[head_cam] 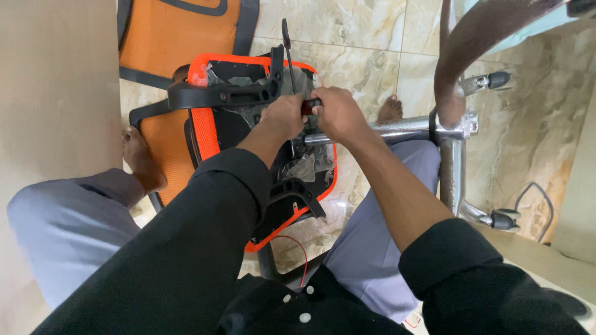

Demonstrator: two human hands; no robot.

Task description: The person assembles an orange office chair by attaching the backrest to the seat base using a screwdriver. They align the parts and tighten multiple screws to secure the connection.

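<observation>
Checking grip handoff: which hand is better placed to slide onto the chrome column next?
Right, probably. The right hand sits at the near end of the chrome column, which runs off to its side. The left hand is farther along, over the orange seat base.

A glossy beige marble-tile floor point(366, 37) is seen beneath everything. An overturned orange-and-black office chair seat point(205, 133) is laid on it at centre left, and an orange mesh backrest point(180, 31) is laid flat at the far left. Two bare feet are planted on the tiles, one point(141, 161) just left of the seat, one point(390, 110) right of it. A thin dark cable point(539, 201) is looped at the right.
</observation>
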